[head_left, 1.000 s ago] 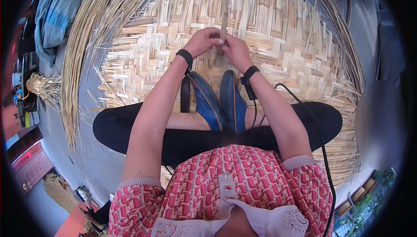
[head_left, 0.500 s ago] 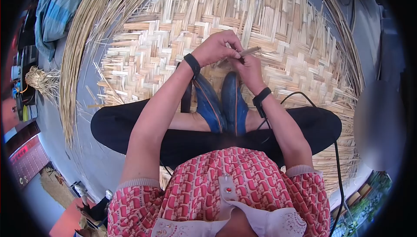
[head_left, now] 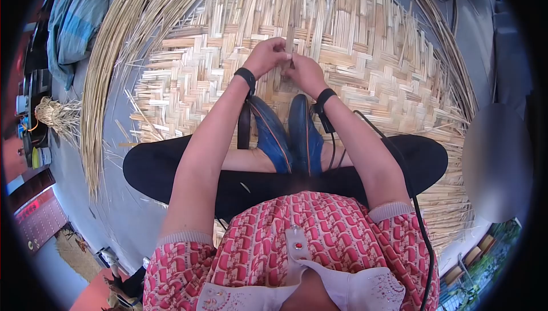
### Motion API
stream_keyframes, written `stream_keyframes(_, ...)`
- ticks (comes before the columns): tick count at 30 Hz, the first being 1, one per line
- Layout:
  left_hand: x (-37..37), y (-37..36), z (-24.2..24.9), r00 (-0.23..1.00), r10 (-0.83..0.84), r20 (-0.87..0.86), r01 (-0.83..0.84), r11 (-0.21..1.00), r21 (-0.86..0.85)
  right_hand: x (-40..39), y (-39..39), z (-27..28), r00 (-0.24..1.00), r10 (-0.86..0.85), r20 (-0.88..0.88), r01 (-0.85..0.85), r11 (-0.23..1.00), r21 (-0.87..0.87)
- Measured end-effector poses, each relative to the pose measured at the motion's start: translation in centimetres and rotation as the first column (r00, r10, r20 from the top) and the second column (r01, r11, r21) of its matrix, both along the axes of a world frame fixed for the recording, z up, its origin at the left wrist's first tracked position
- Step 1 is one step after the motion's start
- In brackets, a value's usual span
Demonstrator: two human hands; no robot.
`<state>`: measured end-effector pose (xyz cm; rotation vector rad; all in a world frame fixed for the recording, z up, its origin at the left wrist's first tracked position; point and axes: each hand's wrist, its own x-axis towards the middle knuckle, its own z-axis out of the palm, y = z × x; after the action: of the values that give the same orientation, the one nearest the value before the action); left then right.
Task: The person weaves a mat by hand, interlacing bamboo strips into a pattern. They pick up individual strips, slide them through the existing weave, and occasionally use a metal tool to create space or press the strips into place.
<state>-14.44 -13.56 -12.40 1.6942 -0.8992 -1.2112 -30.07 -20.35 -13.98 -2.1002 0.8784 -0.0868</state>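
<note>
In the head view, a large mat (head_left: 211,65) of pale split reed in a zigzag weave lies in front of me. Above its middle, my left hand (head_left: 266,59) is closed with the fingertips pinched on a flat brownish reed strip (head_left: 290,34). Its length points away from me over the weave. My right hand (head_left: 307,75) is closed too, its fingers curled at the near end of the same strip. Both hands almost touch. Just below them are my blue shoes (head_left: 268,134), resting on the mat. The strip's far end blends into the reeds behind it.
Long loose reeds (head_left: 105,94) curve along the mat's left side, and more reeds (head_left: 439,31) along the right. A tied straw bundle (head_left: 54,114) and a blue sack (head_left: 77,14) lie at the left. A black cable (head_left: 419,219) runs past my right arm.
The strip has swung from pointing right to pointing away from me. My right hand has moved left and turned its back upward; my left hand has shifted slightly left.
</note>
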Motion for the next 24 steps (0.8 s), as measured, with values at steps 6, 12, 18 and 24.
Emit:
stream_keyframes(6, -0.4, -1.1, -1.2, 0.959, 0.224, -0.175, -0.209, 0.973, 0.103, -1.0, -2.2, 5.3, 0.958, -0.24, 0.158, 0.215, 0.963, 0.162)
stream_keyframes(12, -0.2, -0.9, -0.6, 0.997, 0.06, -0.042, -0.053, 0.987, 0.153, 2.2, -8.3, 9.2, 0.876, 0.483, 0.008, -0.189, 0.358, -0.914)
stream_keyframes(18, -1.0, -0.5, -1.3, 0.99, 0.139, 0.007, -0.139, 0.988, 0.071, 3.1, -9.4, 9.0, 0.863, 0.387, -0.324, -0.479, 0.425, -0.768)
stream_keyframes(24, -1.4, -0.7, -1.0, 0.983, 0.173, -0.052, -0.163, 0.973, 0.162, 2.8, -9.5, 6.5, 0.922, -0.378, 0.081, 0.38, 0.847, -0.372)
